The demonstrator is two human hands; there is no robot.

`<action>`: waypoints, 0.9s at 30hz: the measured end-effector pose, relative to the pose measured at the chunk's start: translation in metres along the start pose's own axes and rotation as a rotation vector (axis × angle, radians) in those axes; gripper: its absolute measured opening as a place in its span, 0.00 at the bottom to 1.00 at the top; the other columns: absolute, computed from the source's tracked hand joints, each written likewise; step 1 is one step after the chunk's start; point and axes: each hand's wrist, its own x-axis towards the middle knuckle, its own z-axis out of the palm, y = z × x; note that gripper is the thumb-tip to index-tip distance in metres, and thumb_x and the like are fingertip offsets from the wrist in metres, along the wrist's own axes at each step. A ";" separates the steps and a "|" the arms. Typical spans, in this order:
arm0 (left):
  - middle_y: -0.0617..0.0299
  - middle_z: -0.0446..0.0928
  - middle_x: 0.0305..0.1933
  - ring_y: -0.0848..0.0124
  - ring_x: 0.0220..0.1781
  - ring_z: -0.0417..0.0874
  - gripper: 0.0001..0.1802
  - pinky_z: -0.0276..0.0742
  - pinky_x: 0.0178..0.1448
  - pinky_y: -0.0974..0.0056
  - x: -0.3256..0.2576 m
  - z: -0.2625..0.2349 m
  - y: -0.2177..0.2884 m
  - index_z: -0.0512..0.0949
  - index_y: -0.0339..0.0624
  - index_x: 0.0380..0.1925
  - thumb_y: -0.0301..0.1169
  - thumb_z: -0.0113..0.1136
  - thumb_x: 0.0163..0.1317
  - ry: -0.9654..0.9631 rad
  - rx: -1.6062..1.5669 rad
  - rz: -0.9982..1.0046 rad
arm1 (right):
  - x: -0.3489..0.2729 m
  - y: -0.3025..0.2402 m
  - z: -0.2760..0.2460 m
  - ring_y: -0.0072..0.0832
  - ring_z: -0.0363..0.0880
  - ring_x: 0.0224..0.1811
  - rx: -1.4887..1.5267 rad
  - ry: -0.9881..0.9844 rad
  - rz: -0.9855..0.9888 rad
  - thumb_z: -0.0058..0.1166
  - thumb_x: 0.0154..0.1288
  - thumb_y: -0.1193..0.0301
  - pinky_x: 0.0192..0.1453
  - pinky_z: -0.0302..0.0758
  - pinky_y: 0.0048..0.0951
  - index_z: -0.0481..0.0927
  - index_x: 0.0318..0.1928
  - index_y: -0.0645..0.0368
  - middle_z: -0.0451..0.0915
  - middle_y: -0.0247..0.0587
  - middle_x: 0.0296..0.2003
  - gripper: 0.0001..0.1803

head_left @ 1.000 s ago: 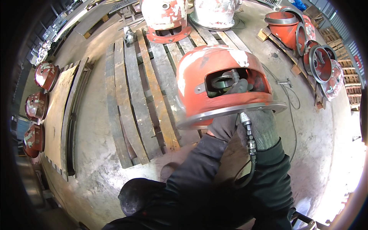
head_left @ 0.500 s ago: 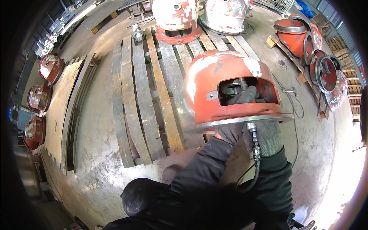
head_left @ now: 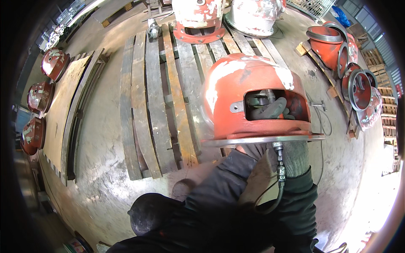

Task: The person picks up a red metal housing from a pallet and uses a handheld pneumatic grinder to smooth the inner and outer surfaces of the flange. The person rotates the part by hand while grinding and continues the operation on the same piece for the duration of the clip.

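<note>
A red, dome-shaped metal housing [head_left: 257, 80] with patchy white filler hangs before me, its flanged rim downward. Both gloved hands reach up into it from below. Through its side window, grey gloved fingers close round an air grinder [head_left: 270, 95], whose metal head shows; most of the tool is hidden. My left hand [head_left: 258, 150] shows at the wrist under the rim. My right hand [head_left: 297, 156] enters beside it, most of it covered by the housing. Between the wrists, a metal hose coupling [head_left: 279, 162] and black air hose [head_left: 275, 204] run down from the tool.
A slatted wooden pallet [head_left: 156, 109] lies ahead, with two more housings [head_left: 198, 19] at its far end. Several red housings [head_left: 325, 42] stand at the right. More red parts [head_left: 40, 97] line a board-topped pallet [head_left: 69, 114] at left. A hose [head_left: 322, 122] trails on the floor.
The view has shifted slightly. The gloved fingers and the grinder inside the window have turned a little; both hands stay inside the housing.
</note>
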 end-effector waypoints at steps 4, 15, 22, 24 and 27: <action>0.62 0.79 0.55 0.69 0.53 0.81 0.18 0.81 0.56 0.60 -0.003 0.001 0.005 0.76 0.44 0.59 0.42 0.56 0.78 0.017 0.048 -0.002 | -0.001 0.003 0.012 0.39 0.86 0.46 0.207 -0.059 0.226 0.65 0.68 0.63 0.49 0.84 0.42 0.83 0.50 0.57 0.84 0.45 0.44 0.16; 0.62 0.78 0.55 0.69 0.53 0.81 0.18 0.80 0.57 0.60 -0.011 0.002 0.015 0.76 0.44 0.59 0.42 0.55 0.77 0.050 0.135 -0.015 | -0.006 0.004 -0.011 0.50 0.83 0.53 -0.078 -0.109 -0.074 0.64 0.66 0.64 0.53 0.81 0.49 0.76 0.62 0.57 0.80 0.53 0.52 0.26; 0.62 0.78 0.54 0.69 0.53 0.81 0.18 0.80 0.57 0.60 -0.012 0.001 0.013 0.76 0.44 0.58 0.42 0.55 0.77 0.048 0.162 -0.015 | -0.010 -0.003 -0.017 0.46 0.83 0.55 -0.068 -0.131 -0.026 0.64 0.68 0.63 0.55 0.82 0.47 0.79 0.59 0.56 0.81 0.50 0.52 0.23; 0.62 0.78 0.54 0.69 0.53 0.81 0.18 0.80 0.57 0.60 -0.012 0.000 0.012 0.76 0.44 0.58 0.42 0.55 0.77 0.047 0.171 -0.016 | -0.006 -0.012 -0.017 0.43 0.83 0.58 -0.023 -0.141 0.055 0.62 0.70 0.63 0.60 0.81 0.46 0.80 0.59 0.54 0.82 0.47 0.54 0.20; 0.62 0.78 0.54 0.69 0.54 0.81 0.18 0.80 0.57 0.60 -0.013 0.001 0.011 0.76 0.44 0.58 0.42 0.55 0.77 0.048 0.180 -0.007 | -0.002 -0.017 -0.022 0.42 0.82 0.59 -0.064 -0.074 -0.032 0.61 0.72 0.64 0.62 0.80 0.46 0.81 0.59 0.54 0.82 0.46 0.55 0.18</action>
